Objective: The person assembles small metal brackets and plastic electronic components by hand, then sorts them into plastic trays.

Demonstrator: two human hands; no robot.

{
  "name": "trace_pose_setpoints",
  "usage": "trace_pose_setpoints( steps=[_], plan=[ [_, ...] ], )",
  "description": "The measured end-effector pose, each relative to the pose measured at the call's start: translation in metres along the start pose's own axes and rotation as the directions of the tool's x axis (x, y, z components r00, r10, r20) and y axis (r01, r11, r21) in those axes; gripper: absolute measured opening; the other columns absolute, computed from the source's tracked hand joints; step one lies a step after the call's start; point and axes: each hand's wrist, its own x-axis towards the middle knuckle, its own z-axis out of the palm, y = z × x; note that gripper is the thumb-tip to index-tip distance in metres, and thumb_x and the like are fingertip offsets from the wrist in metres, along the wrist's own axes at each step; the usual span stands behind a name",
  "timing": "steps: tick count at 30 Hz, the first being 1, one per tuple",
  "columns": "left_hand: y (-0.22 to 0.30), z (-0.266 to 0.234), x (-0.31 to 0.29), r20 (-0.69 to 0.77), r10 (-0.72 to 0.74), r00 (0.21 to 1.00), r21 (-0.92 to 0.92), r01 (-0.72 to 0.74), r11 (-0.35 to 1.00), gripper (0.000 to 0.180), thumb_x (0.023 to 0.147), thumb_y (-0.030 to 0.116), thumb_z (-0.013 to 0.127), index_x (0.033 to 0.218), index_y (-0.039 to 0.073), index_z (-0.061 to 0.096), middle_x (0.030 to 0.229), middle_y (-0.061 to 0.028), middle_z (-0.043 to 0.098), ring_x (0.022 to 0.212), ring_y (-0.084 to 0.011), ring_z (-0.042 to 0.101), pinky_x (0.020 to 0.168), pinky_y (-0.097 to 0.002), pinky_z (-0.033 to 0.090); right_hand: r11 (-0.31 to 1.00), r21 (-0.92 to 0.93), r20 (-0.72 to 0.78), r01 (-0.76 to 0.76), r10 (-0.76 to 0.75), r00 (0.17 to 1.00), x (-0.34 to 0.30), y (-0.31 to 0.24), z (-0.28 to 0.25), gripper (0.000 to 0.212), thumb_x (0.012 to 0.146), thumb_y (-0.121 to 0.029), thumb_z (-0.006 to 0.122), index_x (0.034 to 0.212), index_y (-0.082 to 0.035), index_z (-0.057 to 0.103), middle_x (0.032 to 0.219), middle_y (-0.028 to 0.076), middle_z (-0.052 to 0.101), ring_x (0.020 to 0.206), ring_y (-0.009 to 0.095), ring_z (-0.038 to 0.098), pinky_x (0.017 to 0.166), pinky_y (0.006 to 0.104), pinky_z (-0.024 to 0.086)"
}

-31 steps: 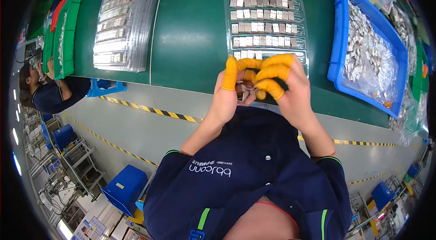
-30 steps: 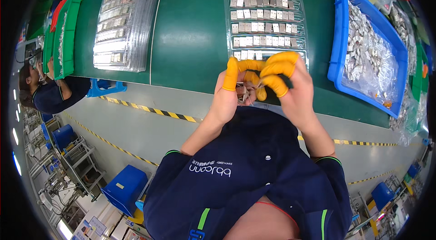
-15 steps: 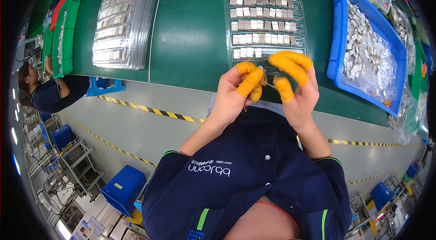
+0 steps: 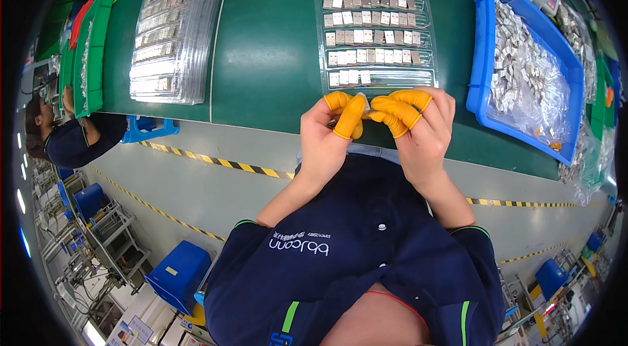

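Yellow finger cots cover several fingertips on both hands. My left hand (image 4: 330,130) pinches a small silver connector (image 4: 366,105) between thumb and fingers at the table's front edge. My right hand (image 4: 418,130) closes on the right side of the same piece, fingertips against those of the left. Most of the connector is hidden by the fingers. Just beyond lies a clear plastic tray (image 4: 419,77) with rows of silver USB connectors (image 4: 373,56). Its nearest row holds connectors only at the left end.
On the right, a blue bin (image 4: 483,77) contains many loose silver connectors and clear bags. Stacked clear trays (image 4: 196,51) stand left on the green table (image 4: 261,51). Further left are a green bin (image 4: 98,51) and another person (image 4: 85,133). A blue stool (image 4: 152,128) stands by the table edge.
My right fingers have come down and closed beside the left ones; before, they were spread, with a thin piece showing between the hands. Both hands have shifted slightly left.
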Motion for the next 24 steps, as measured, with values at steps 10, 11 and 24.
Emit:
trace_pose_setpoints(
  steps=[10, 11, 24],
  plan=[
    [0.004, 0.001, 0.003, -0.047, 0.025, 0.999, -0.001, -0.026, 1.000, 0.015, 0.087, 0.013, 0.060, 0.091, -0.001, 0.058, 0.071, -0.0027, 0.058, 0.053, -0.0025, 0.042, 0.045, -0.0177, 0.029, 0.996, 0.077, -0.051, -0.034, 0.038, 0.998, -0.001, 0.002, 0.005, 0.026, 0.062, -0.005, 0.071, 0.087, -0.007, 0.066, 0.090, 0.003, 0.061, 0.084, 0.024, 0.054, 0.074, 0.0344, 0.040],
    [0.004, 0.001, 0.003, -0.019, 0.016, 1.000, 0.018, -0.016, 1.000, 0.015, 0.087, 0.013, 0.060, 0.091, -0.001, 0.058, 0.070, -0.0027, 0.057, 0.053, -0.0023, 0.042, 0.045, -0.0175, 0.029, 0.996, 0.080, -0.052, -0.032, 0.036, 0.998, 0.000, 0.002, 0.004, 0.026, 0.062, -0.005, 0.071, 0.087, -0.007, 0.066, 0.090, 0.003, 0.061, 0.084, 0.024, 0.054, 0.074, 0.0344, 0.040],
    [0.008, -0.008, 0.010, -0.007, 0.052, 0.999, 0.055, -0.052, 0.997, 0.046, 0.098, 0.033, 0.030, 0.094, -0.004, 0.057, 0.060, -0.0048, 0.049, 0.045, -0.0075, 0.037, 0.042, -0.0194, 0.026, 0.986, -0.158, 0.029, -0.051, 0.056, 0.998, 0.008, 0.027, 0.015, 0.020, 0.065, -0.004, 0.068, 0.085, -0.007, 0.063, 0.100, 0.006, 0.057, 0.096, 0.028, 0.050, 0.079, 0.0385, 0.038]
  ],
)
